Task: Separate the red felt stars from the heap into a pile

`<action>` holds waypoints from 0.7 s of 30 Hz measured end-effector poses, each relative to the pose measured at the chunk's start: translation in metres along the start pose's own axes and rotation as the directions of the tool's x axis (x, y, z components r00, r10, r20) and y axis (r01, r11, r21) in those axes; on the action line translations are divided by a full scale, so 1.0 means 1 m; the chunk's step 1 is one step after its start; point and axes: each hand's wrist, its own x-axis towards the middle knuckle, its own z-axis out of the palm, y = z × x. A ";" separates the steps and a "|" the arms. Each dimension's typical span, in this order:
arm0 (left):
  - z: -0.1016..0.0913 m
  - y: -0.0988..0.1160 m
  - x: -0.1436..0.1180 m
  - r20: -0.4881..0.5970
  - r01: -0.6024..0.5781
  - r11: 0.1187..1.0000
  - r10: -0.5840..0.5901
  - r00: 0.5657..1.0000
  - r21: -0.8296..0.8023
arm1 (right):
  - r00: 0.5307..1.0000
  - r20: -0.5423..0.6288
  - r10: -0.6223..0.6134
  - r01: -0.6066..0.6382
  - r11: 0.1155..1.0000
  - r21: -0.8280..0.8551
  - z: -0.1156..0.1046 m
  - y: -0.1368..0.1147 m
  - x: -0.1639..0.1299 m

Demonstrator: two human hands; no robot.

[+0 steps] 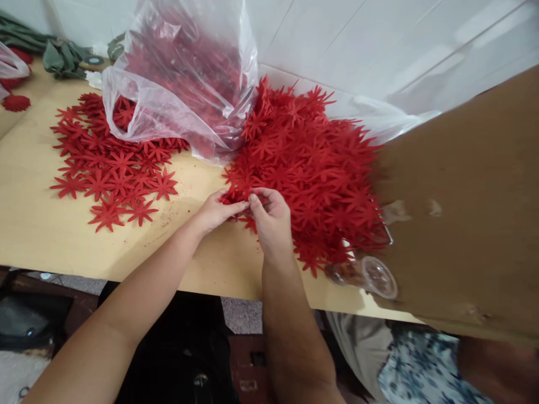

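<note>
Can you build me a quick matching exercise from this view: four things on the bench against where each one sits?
Things:
1. Large heap of red star-shaped felt flowers
2. Clear plastic bag of red flowers
3. Flat spread of red felt flowers
4. Brown cardboard sheet

Places:
A. far right, over the wooden table edge
B. left part of the table
C. middle, at the tips of the left hand and right hand
D. back centre, against the white wall

Pairs: 1-C, 2-D, 3-B, 4-A
</note>
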 end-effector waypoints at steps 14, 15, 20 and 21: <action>-0.007 0.006 0.003 -0.033 0.125 0.957 -0.139 0.990 -0.262 | 0.933 -0.230 -0.276 0.168 0.901 -0.400 -0.061 -0.017 0.037; -0.007 0.006 0.003 -0.028 0.137 0.947 -0.152 0.988 -0.292 | 0.890 -0.293 -0.349 0.175 0.855 -0.488 -0.077 -0.024 0.045; -0.009 0.011 0.003 -0.023 0.163 0.902 -0.188 0.982 -0.399 | 0.860 -0.184 -0.477 0.144 0.571 -0.808 -0.112 -0.050 0.060; -0.010 0.011 0.003 -0.015 0.169 0.897 -0.191 0.981 -0.407 | 0.862 -0.132 -0.490 0.187 0.549 -0.815 -0.103 -0.049 0.054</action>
